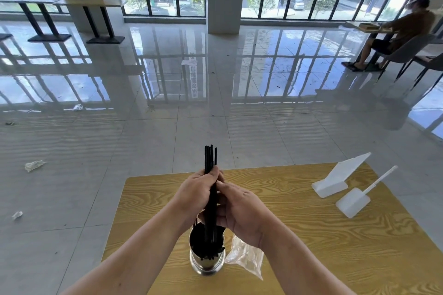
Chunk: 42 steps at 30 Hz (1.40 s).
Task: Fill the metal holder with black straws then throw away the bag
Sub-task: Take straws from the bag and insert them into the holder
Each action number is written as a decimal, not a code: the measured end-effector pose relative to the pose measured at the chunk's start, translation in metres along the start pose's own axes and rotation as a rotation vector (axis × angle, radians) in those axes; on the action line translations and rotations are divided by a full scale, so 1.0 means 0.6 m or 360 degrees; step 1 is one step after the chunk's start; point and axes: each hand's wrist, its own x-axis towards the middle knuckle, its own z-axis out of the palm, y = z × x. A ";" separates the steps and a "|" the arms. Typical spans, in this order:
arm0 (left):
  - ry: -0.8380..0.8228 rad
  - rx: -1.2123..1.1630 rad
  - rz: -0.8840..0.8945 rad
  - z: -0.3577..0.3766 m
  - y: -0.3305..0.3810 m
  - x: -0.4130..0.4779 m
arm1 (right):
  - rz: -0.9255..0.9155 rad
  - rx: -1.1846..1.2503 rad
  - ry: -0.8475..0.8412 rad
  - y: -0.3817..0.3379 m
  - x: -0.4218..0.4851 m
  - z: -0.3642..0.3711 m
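Above the metal holder [207, 264], the left grip [196, 189] and right grip [242, 213] both clasp one upright bundle of black straws [210, 158], whose lower ends dip into it among others inside. Just right of the holder, the clear bag [247, 258] lies crumpled on the wooden counter [311, 235].
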 end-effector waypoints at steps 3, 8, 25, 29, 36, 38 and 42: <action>-0.0067 -0.0077 -0.0031 -0.003 0.004 -0.001 | 0.0017 0.0006 -0.0069 0.000 -0.003 -0.001; -0.0247 -0.0063 -0.0127 -0.005 0.010 -0.006 | 0.0002 -0.0029 -0.0129 0.002 -0.008 -0.005; -0.0103 0.0365 0.0020 -0.036 -0.003 0.014 | 0.0080 0.0165 -0.0101 0.015 -0.011 -0.033; -0.0113 0.0420 0.0028 -0.039 -0.005 0.018 | 0.0086 0.0148 -0.0060 0.016 -0.008 -0.034; -0.0143 0.0433 0.0029 -0.040 -0.006 0.024 | 0.0096 0.0100 -0.0056 0.011 -0.009 -0.039; -0.0146 0.0428 0.0027 -0.039 -0.007 0.026 | 0.0092 0.0083 -0.0054 0.011 -0.009 -0.041; -0.0179 0.0418 0.0026 -0.042 -0.010 0.031 | 0.0094 0.0107 -0.0090 0.012 -0.008 -0.046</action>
